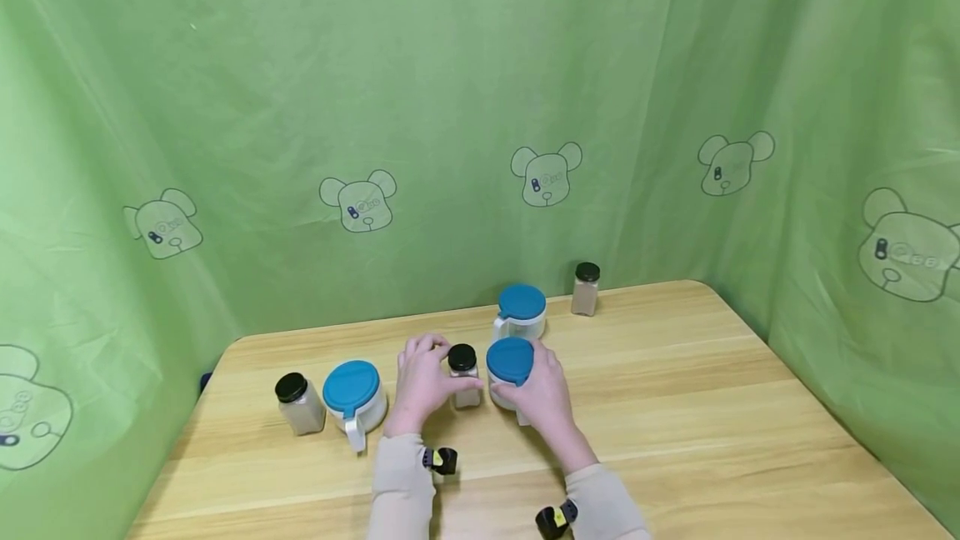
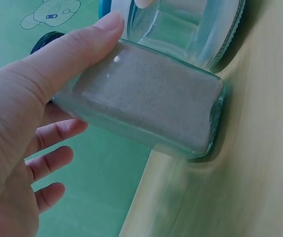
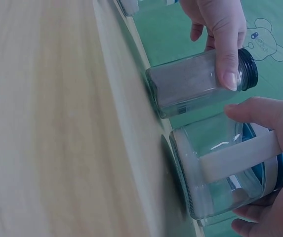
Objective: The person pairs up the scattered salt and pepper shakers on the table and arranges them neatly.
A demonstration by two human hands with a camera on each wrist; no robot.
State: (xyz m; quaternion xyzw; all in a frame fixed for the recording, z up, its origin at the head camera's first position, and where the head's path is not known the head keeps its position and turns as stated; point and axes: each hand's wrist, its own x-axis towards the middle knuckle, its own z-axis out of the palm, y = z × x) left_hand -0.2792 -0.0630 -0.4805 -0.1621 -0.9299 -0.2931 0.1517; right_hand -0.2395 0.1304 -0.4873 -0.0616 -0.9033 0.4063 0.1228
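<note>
The person's left hand (image 1: 423, 382) is partly closed, thumb laid along one side of a square glass jar (image 1: 467, 396) and a finger behind it, pinching it up by the neck. From the left wrist, the other three fingers show bent loosely, well off the glass. The right hand (image 1: 546, 394) is spread wider, curved around a blue-lidded glass pot (image 1: 508, 367) just beside that jar, thumb on the near side and fingertips on the far side.

Both things are near the middle of the wooden table (image 1: 712, 440), in front of me. The jar's long axis runs upright, black lid (image 1: 462, 357) on top, greyish powder within; I can't tell whether its base touches the wood. The pot is squat and upright too, its blue lid (image 3: 280, 170) uppermost and its white handle (image 3: 237, 158) pointing back toward the person; whether it rests fully on the table I can't say.

Right behind it is a second pot (image 1: 522, 312), its handle to the left. Off to the person's left are a third pot (image 1: 356, 394), handle toward the person, and another black-lidded jar (image 1: 302, 408). A last jar (image 1: 584, 296) stands near the back edge.
</note>
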